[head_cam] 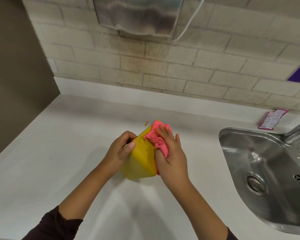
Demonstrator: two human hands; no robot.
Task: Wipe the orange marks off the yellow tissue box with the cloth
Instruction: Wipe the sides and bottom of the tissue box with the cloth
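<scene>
Under right fingers [164,134] — cloth [158,139], yellow tissue box [140,161] between hands

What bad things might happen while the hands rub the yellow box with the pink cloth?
The yellow tissue box looks tilted, steadied only by the left hand, so hard rubbing by the right hand might make it slip. The cloth could smear the orange mark near the left thumb rather than lift it. Orange spots on the counter might get back on the box.

Yellow box [140,160], small orange marks [136,139] just beyond the left thumb. Pink cloth [158,139] under the right fingers [163,131]. White counter [76,153], orange specks [146,123] past the fingertips. Dark sleeves [59,226].
</scene>
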